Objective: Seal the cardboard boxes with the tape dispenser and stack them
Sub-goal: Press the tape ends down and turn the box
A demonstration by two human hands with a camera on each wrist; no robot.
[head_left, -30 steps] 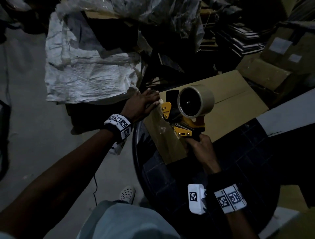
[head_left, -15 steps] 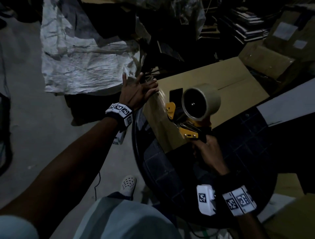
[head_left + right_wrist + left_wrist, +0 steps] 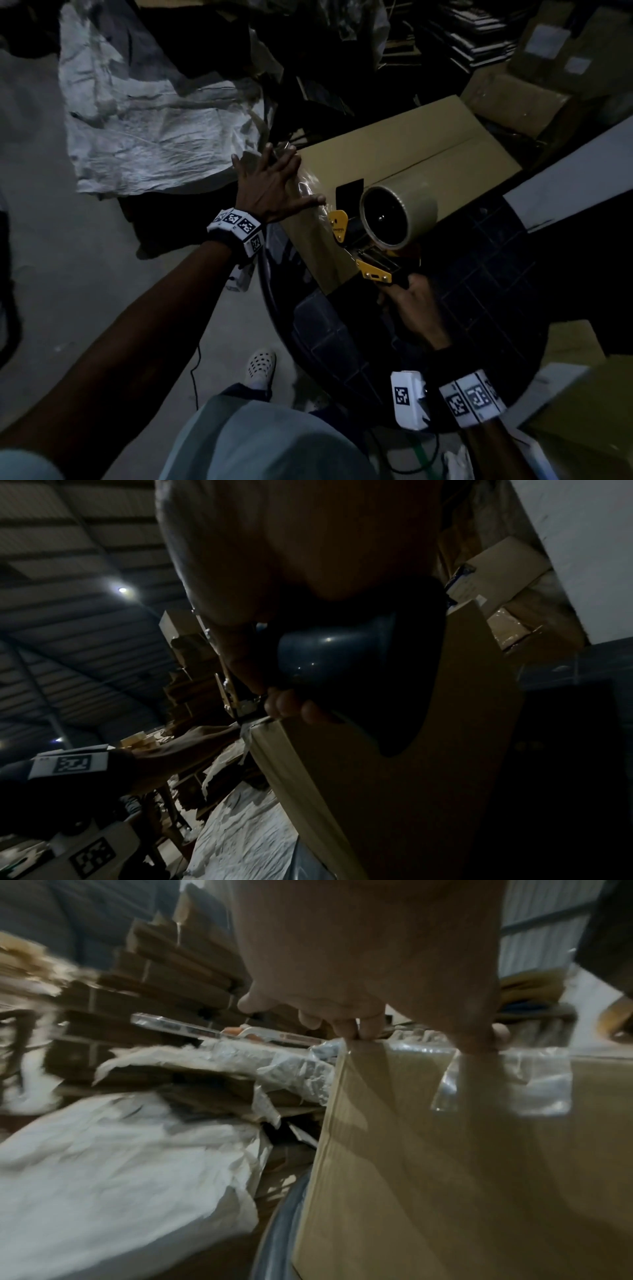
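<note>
Change: the left hand (image 3: 270,188), curled at the box's edge a second ago, now lies spread flat; the tape dispenser (image 3: 380,233) has drawn back toward the near edge.
Writing: small print on the dispenser's yellow plate, too small to read; square black-and-white codes on both wrist bands.
Left hand: fingers straight, pressing clear tape (image 3: 507,1080) over the end of the cardboard box (image 3: 411,171).
Right hand (image 3: 411,305): wrapped round the dispenser's handle.
Box: closed, lying on a dark round table (image 3: 479,308).
</note>
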